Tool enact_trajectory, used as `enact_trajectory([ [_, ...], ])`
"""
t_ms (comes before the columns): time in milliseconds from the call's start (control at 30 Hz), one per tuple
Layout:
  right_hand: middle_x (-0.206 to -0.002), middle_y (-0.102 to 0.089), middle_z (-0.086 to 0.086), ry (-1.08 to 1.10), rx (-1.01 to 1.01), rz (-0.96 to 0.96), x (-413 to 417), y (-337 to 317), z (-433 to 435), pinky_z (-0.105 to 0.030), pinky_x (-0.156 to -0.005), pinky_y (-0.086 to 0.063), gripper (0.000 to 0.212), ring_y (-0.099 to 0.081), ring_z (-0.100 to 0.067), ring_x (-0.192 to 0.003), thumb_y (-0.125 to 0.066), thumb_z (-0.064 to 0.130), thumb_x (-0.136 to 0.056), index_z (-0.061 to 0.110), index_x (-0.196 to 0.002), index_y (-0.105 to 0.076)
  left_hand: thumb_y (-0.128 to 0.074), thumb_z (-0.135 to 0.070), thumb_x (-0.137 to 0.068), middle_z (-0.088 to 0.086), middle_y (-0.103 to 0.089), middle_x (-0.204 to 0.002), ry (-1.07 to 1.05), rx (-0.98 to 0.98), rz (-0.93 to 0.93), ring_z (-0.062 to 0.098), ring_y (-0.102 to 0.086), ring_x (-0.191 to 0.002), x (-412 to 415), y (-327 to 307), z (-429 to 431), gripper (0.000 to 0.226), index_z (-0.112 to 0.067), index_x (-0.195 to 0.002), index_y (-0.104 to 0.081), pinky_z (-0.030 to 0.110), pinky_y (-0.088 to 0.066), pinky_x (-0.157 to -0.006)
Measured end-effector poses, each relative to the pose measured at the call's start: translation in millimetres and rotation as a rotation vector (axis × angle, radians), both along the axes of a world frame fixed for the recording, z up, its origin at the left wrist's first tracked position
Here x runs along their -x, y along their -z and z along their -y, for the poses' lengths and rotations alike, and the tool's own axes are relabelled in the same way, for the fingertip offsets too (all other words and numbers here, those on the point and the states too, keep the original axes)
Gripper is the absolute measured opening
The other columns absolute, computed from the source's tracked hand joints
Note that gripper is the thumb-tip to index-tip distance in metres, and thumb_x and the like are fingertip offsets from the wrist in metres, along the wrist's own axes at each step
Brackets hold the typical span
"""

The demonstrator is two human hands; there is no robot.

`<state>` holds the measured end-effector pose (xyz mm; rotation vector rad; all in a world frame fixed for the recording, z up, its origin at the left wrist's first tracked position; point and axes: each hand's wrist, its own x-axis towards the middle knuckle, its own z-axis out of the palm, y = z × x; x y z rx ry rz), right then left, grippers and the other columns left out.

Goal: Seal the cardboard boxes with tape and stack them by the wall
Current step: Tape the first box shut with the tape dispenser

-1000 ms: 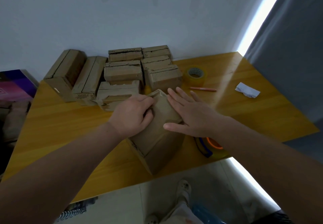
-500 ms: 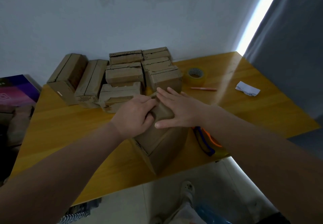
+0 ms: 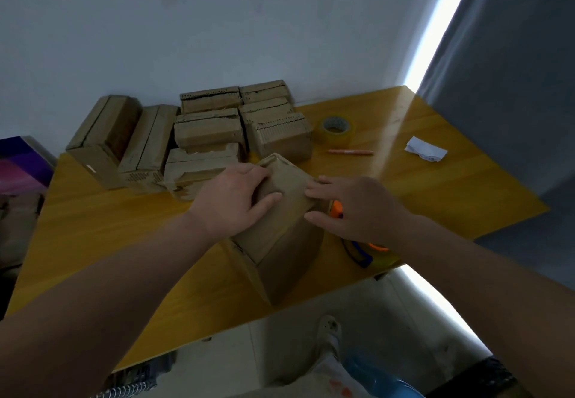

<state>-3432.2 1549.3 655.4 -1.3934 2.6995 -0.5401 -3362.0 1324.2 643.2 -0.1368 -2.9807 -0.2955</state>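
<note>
A brown cardboard box (image 3: 289, 251) stands upright near the front edge of the yellow table (image 3: 109, 229). My left hand (image 3: 236, 198) lies on its top with the fingers curled down over the closed flaps, holding them. My right hand (image 3: 357, 208) is flat with its fingers apart, and the fingertips touch the right edge of the box top. An orange and blue tape dispenser (image 3: 362, 253) lies on the table under my right wrist, mostly hidden. Several other cardboard boxes (image 3: 211, 130) sit packed together against the wall.
A roll of clear tape (image 3: 336, 128), a pink pen (image 3: 350, 151) and a crumpled white paper (image 3: 425, 149) lie on the table's right half. A grey curtain (image 3: 513, 71) hangs at the right. My foot (image 3: 329, 332) and the floor show below the table edge.
My right hand has slid off the top of the box to its right edge. My left hand stays pressed on the flaps.
</note>
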Motion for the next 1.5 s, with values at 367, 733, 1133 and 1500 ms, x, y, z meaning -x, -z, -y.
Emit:
enact_trajectory([
  [367, -0.063, -0.055, 0.009, 0.475, 0.409, 0.199, 2, 7, 14, -0.019, -0.057, -0.042, 0.013, -0.054, -0.005, -0.060, -0.066, 0.030, -0.090, 0.020, -0.082, -0.063, -0.040, -0.096, -0.054, 0.011, 0.008, -0.160, -0.251, 0.094, 0.389, 0.038, -0.005, -0.145, -1, -11, -35, 0.128, -0.024, -0.152, -0.001, 0.054, -0.017, -0.114],
  [733, -0.147, -0.044, 0.004, 0.345, 0.274, 0.722, 67, -21, -11, -0.047, -0.109, -0.038, 0.101, -0.043, -0.017, -0.132, -0.063, 0.073, -0.060, 0.032, -0.148, -0.035, -0.074, -0.060, -0.051, 0.002, -0.029, -0.142, -0.165, -0.406, 0.257, 0.024, -0.035, -0.125, 45, -72, 9, 0.129, -0.034, -0.152, 0.001, 0.038, -0.036, -0.097],
  [1133, -0.121, -0.062, -0.002, 0.868, 0.768, 0.995, 213, -6, -47, -0.052, -0.096, -0.049, 0.090, -0.061, -0.029, -0.107, -0.070, 0.073, -0.065, 0.023, -0.136, -0.046, -0.075, -0.048, -0.048, 0.006, -0.049, -0.136, -0.295, -1.349, 0.329, 0.029, -0.049, -0.120, 189, -57, -12, 0.103, -0.032, -0.143, -0.038, 0.041, -0.048, -0.081],
  [1500, -0.131, -0.049, 0.002, 1.084, 1.090, 0.934, 336, 5, -117, -0.043, -0.097, -0.044, 0.081, -0.048, -0.022, -0.119, -0.062, 0.066, -0.080, 0.023, -0.143, -0.037, -0.057, -0.012, -0.090, -0.003, -0.057, -0.088, -0.213, -0.874, 0.114, 0.019, -0.057, -0.089, 377, -49, -103, 0.050, -0.027, -0.137, -0.049, 0.031, -0.049, -0.077],
])
